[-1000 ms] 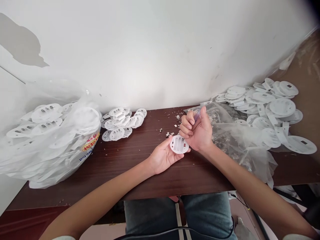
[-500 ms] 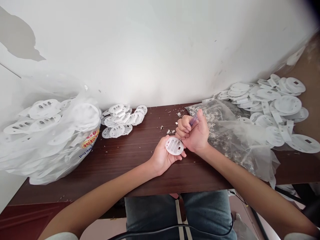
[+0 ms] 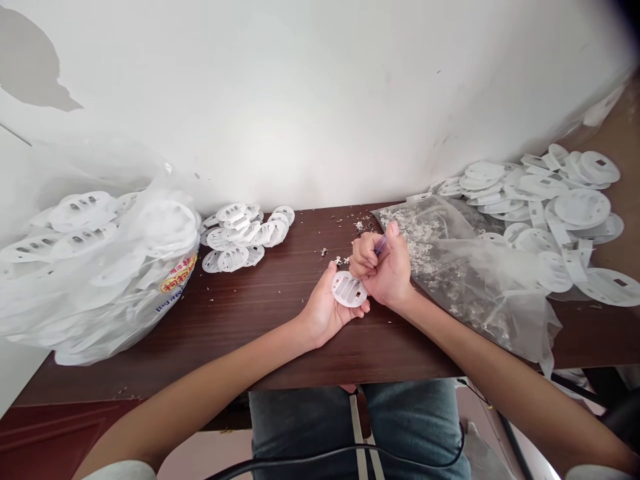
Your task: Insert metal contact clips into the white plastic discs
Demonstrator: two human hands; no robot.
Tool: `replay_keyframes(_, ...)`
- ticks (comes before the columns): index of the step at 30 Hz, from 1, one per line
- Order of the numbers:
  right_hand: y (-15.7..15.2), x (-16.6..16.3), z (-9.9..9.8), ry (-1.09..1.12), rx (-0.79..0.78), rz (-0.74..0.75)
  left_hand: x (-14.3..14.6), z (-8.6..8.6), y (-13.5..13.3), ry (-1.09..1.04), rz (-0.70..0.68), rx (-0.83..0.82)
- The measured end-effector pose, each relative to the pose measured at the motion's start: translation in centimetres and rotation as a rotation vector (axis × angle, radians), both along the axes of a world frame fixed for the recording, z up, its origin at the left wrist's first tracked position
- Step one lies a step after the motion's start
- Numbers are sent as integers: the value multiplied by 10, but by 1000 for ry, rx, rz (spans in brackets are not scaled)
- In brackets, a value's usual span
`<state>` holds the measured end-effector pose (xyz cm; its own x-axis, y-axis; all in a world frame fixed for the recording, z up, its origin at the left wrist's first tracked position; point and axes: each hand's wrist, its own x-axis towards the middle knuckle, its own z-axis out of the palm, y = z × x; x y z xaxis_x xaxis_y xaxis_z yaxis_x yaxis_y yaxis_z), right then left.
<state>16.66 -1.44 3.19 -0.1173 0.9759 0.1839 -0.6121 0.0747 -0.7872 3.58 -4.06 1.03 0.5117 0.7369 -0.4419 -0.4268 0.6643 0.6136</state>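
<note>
In my left hand (image 3: 320, 310) lies a round white plastic plate (image 3: 345, 289) with slots, gripped at its edge by thumb and fingers. My right hand (image 3: 387, 267) is curled round a slim tool with a purplish, see-through handle (image 3: 381, 245); its kind I cannot make out. The lower end of that tool is hidden by the fingers, close against the right side of the plate. Just beyond the hands, small metal clips (image 3: 339, 261) lie on the dark brown table (image 3: 280, 320).
At left bulges a clear plastic bag (image 3: 115, 333) full of white plates. A small pile of slotted plates (image 3: 233, 257) lies beside it. On the right are a clear bag of small metal clips (image 3: 415, 233) and a heap of white plates (image 3: 583, 207). A white wall (image 3: 300, 100) stands behind.
My right hand has shifted slightly left and down, still holding the tool. My left hand keeps the plate in nearly the same place. The whole view has shifted a little.
</note>
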Motion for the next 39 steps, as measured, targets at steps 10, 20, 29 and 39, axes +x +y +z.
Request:
replay_keyframes(10,-8,-8,-7,-50,80,-40,2,-2,-6,5,63,49)
replay_keyframes(20,-6,-3,-6,11,79,-9,3,-1,-6,5,96,10)
replay_keyframes(29,-11,-5,-7,-47,59,-36,2,-2,-7,-5,90,4)
replay_keyframes(39,-12,-5,-3,-46,6,-64,1,-3,-7,-10,88,13)
